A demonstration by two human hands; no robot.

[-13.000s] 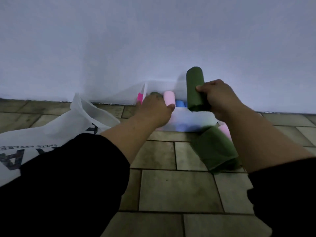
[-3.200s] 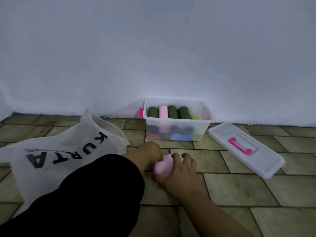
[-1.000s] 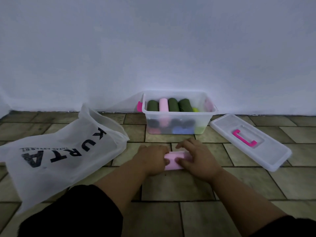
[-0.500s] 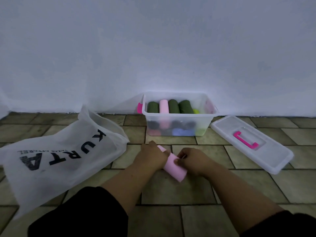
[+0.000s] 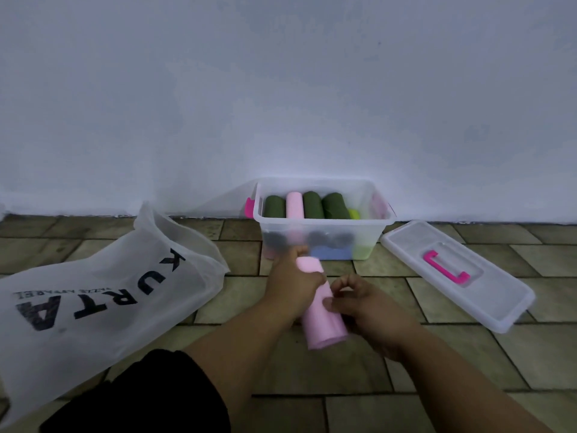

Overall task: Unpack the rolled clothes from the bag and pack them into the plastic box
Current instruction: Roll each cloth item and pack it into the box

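Note:
A pink rolled cloth is held lengthwise between both hands, just in front of the clear plastic box. My left hand wraps around its far end. My right hand pinches its right side with thumb and fingers. The box stands against the wall and holds three dark green rolls, a pink roll and a yellow-green one, with more rolls dimly seen below. The white bag printed KURTA lies flat on the floor at the left.
The box's clear lid with a pink handle lies on the tiled floor to the right of the box. A white wall rises right behind the box. Black sleeves cover my upper arms at the bottom edge.
The pink roll has turned from lying crosswise to pointing toward the box and has lifted a little. My left hand has slid to its far end.

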